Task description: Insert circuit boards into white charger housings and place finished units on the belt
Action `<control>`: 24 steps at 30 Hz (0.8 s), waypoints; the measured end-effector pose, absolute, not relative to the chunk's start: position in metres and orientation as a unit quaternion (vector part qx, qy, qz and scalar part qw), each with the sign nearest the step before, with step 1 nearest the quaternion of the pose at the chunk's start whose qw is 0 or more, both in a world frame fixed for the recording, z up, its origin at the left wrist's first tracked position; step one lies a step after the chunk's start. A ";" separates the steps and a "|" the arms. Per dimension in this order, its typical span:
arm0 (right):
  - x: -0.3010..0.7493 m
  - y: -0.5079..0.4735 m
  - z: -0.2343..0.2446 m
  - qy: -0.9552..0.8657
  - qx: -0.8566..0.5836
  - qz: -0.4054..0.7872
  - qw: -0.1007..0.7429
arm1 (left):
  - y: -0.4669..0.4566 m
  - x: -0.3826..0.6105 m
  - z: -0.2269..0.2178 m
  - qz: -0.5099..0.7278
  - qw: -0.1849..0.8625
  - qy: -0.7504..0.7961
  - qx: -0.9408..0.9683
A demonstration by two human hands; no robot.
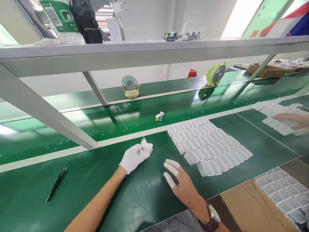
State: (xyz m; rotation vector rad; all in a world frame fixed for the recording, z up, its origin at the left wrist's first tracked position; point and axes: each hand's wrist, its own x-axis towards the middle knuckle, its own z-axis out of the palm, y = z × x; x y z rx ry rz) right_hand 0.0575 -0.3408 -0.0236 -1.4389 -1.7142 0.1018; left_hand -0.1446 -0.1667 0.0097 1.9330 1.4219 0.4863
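My left hand [135, 157] wears a white glove and is closed around a small crumpled white piece [145, 144] on the green table. My right hand [181, 182] is bare with white finger cots on two fingers and a wristwatch; it rests flat on the table, fingers apart, holding nothing. Just to its right lie rows of small white plastic cases [209, 145] laid side by side.
Black tweezers [56, 184] lie at the left. A small wrapper [159, 116] sits on the conveyor belt. Two small fans [130, 86] [215, 73] stand beyond it. A cardboard box of cases [281, 193] is lower right. Another person's hand [293, 120] works at far right.
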 end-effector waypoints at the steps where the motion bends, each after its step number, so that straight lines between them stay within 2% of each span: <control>1: 0.062 -0.346 -0.029 -0.687 -0.588 0.032 0.425 | -0.142 -0.148 0.013 0.206 0.324 0.563 0.732; 5: 0.078 -0.367 -0.054 -0.681 -0.614 -0.005 0.398 | -0.054 -0.166 0.027 0.273 0.252 0.652 0.662; 8: 0.079 -0.378 -0.071 -0.689 -0.611 -0.029 0.388 | -0.021 -0.180 0.026 0.298 0.234 0.686 0.621; 14: 0.073 -0.376 -0.078 -0.719 -0.555 -0.104 0.405 | -0.035 -0.187 -0.010 0.337 0.198 0.720 0.573; 18: 0.076 -0.371 -0.077 -0.724 -0.535 -0.119 0.418 | -0.055 -0.169 -0.034 0.325 0.220 0.671 0.629; 24: 0.078 -0.370 -0.082 -0.723 -0.547 -0.098 0.409 | -0.022 -0.109 -0.030 0.275 0.220 0.599 0.719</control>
